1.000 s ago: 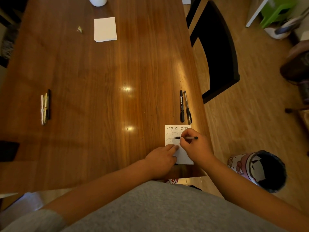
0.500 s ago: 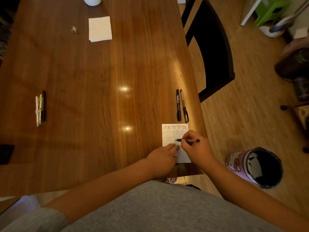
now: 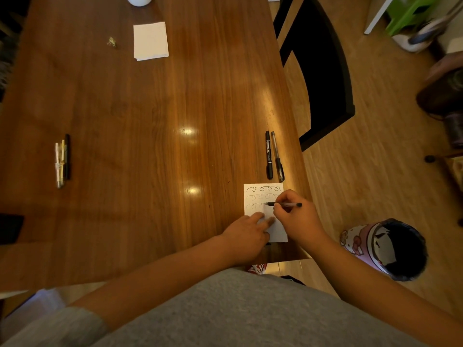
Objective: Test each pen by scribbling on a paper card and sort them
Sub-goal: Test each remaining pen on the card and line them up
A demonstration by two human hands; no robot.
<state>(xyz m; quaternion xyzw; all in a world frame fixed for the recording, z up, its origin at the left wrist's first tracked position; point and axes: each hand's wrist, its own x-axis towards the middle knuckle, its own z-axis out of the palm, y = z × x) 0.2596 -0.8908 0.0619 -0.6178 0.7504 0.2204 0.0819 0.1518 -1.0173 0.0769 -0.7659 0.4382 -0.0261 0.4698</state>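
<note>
A white paper card (image 3: 254,196) lies near the table's right front corner, with three rows of looped scribbles on it. My right hand (image 3: 295,219) grips a thin black pen (image 3: 285,204), its tip on the third row. My left hand (image 3: 246,235) rests on the card's lower left part with straight fingers pressing it down. Two dark pens (image 3: 273,156) lie side by side just beyond the card. Several more pens (image 3: 62,160) lie together at the table's left side.
The wooden table (image 3: 155,136) carries a folded white napkin (image 3: 150,41), a small gold object (image 3: 111,42) and a white cup (image 3: 138,0) at the far end. A black chair (image 3: 323,71) stands to the right. A patterned bin (image 3: 385,247) stands on the floor by my right arm.
The pen tip has moved rightward along the third row of scribbles, adding loops. My left hand stays on the card. The view has shifted slightly.
</note>
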